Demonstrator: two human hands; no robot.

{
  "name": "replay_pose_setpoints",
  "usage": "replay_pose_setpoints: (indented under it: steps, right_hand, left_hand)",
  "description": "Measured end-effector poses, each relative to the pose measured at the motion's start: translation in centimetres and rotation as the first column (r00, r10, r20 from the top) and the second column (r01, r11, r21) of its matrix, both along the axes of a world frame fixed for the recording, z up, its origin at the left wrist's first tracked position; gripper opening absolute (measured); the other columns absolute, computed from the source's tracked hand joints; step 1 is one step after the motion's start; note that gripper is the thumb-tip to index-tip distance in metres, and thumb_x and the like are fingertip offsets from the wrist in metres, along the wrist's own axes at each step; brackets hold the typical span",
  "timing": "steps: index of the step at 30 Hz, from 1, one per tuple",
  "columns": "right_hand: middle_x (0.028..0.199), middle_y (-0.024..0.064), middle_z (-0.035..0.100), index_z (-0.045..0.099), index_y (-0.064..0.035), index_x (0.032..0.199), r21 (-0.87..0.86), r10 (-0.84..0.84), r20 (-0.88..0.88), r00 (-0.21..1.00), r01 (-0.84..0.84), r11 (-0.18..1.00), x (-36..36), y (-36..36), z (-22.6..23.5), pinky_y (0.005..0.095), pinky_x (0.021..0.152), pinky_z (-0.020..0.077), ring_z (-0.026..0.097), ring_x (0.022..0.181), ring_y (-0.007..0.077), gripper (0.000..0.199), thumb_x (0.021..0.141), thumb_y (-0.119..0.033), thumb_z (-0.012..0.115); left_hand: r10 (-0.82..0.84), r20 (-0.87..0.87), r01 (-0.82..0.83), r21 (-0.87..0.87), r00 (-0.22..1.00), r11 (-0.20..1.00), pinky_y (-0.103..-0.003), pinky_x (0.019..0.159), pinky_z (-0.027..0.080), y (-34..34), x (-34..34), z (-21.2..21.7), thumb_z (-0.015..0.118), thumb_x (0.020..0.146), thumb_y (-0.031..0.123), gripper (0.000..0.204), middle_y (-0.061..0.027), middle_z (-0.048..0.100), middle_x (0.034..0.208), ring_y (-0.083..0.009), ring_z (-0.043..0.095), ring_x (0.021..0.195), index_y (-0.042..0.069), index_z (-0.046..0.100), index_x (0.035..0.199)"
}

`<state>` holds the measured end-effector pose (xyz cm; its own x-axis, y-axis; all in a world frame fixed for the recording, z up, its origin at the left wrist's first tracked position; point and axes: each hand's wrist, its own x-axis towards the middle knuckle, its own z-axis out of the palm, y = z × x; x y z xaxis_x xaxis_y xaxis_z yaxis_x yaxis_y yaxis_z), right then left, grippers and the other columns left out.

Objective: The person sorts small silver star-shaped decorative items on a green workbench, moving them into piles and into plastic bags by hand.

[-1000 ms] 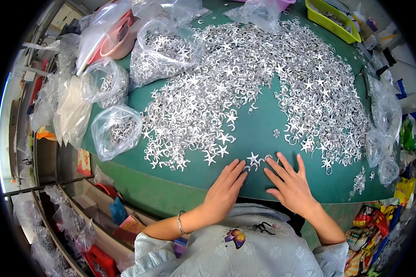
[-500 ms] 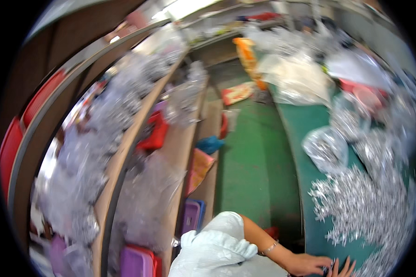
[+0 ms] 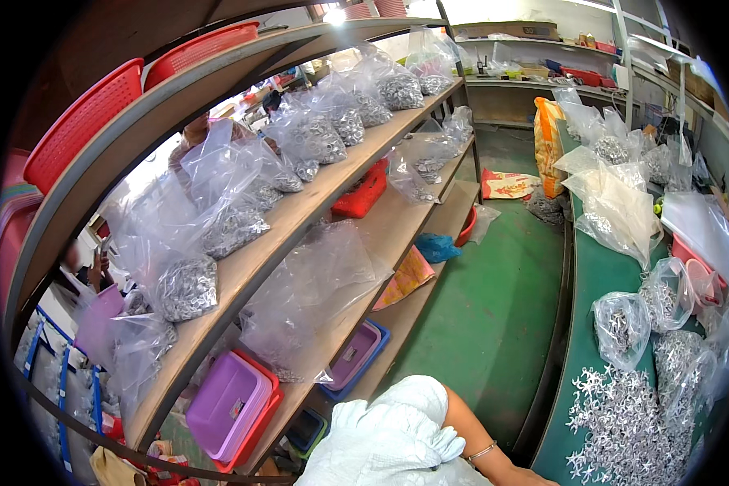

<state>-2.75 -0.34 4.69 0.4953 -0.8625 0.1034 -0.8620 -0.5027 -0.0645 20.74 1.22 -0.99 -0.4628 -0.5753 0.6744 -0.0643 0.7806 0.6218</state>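
Note:
My left forearm, with a thin bracelet at the wrist, comes out of a pale blue sleeve (image 3: 397,425) at the bottom. Only the wrist and back of my left hand (image 3: 520,476) show, at the green tabletop's near edge; the fingers are cut off by the lower rim. My right hand is out of view. On the green table (image 3: 587,279), a spread heap of small silver star-shaped metal pieces (image 3: 624,425) lies nearest to my left hand. Behind it sits an opened clear plastic bag (image 3: 621,330) with similar pieces inside.
At left, wooden shelving (image 3: 300,219) carries several clear bags of metal parts (image 3: 188,285). Purple basins (image 3: 231,405) and a red tray (image 3: 360,190) sit lower. Red baskets (image 3: 85,121) stand on top. An orange sack (image 3: 547,146) stands beyond the green floor aisle (image 3: 478,316).
The view has swung left and grown sharp, bringing more of the shelving in. My left hand has slipped mostly below the rim, and my right hand's fingers have gone from view.

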Motion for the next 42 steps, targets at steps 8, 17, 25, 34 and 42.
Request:
replay_pose_setpoints:
  steps: [8, 17, 25, 34, 42]
  right_hand:
    - [0.144, 0.0119, 0.044, 0.054, -0.0195, 0.133, 0.049, -0.035, -0.239, 0.970, 0.048, 0.998, 1.2, 1.2, 1.9, 0.0564, 0.105, 0.0303, 0.039, 0.128, 0.0430, 0.044, 0.095, -0.040, 0.048]
    - [0.142, 0.0157, 0.044, 0.050, -0.0180, 0.138, 0.094, -0.122, -0.282, 0.952, 0.154, 0.984, 4.0, 3.9, 6.1, 0.0525, 0.105, 0.0315, 0.041, 0.130, 0.0363, 0.046, 0.097, -0.039, 0.046]
    - [0.142, 0.0194, 0.041, 0.041, 0.0035, 0.136, 0.299, -0.275, 0.174, 0.945, 0.216, 0.930, 5.4, 7.6, 2.1, 0.0579, 0.112, 0.0145, 0.032, 0.138, 0.0364, 0.066, 0.077, -0.009, 0.069]
    - [0.146, 0.0177, 0.038, 0.042, 0.0038, 0.136, 0.374, -0.431, 0.372, 0.822, 0.292, 0.880, 6.1, 9.9, 2.2, 0.0528, 0.113, 0.0190, 0.029, 0.140, 0.0346, 0.064, 0.080, -0.014, 0.068]
    - [0.144, 0.0151, 0.043, 0.050, 0.0016, 0.130, 0.100, -0.562, 0.289, 0.775, 0.559, 0.823, 2.3, 9.3, 1.7, 0.0560, 0.112, 0.0183, 0.033, 0.138, 0.0343, 0.053, 0.083, -0.017, 0.066]
  left_hand:
    - [-0.028, -0.014, 0.029, 0.058, 1.000, 0.998, -0.045, 0.092, 0.044, 0.7, 0.4, 1.3, 0.047, 0.091, 0.002, 0.019, -0.0220, 0.054, 0.115, -0.0399, 0.050, 0.112, 0.001, 0.060, 0.106]
    - [-0.026, 0.093, 0.019, 0.068, 0.995, 0.997, -0.047, 0.101, 0.039, 1.2, 0.6, 0.0, 0.049, 0.091, 0.007, 0.024, -0.0233, 0.049, 0.123, -0.0410, 0.044, 0.122, -0.001, 0.057, 0.112]
    - [-0.086, 0.345, -0.014, 0.279, 0.934, 0.960, -0.049, 0.109, 0.030, 0.5, 1.2, 2.2, 0.053, 0.079, -0.008, 0.048, -0.0236, 0.041, 0.137, -0.0420, 0.035, 0.131, -0.003, 0.050, 0.126]
    - [-0.322, 0.490, 0.187, 0.304, 0.810, 0.934, -0.052, 0.113, 0.023, -0.8, -0.5, 5.0, 0.048, 0.079, -0.015, 0.061, -0.0202, 0.037, 0.143, -0.0395, 0.031, 0.137, -0.002, 0.037, 0.137]
    - [0.014, 0.514, -0.122, 0.177, 0.858, 0.977, -0.056, 0.111, 0.022, -3.0, 1.4, 5.4, 0.048, 0.082, -0.012, 0.052, -0.0223, 0.037, 0.142, -0.0407, 0.031, 0.136, -0.002, 0.044, 0.133]
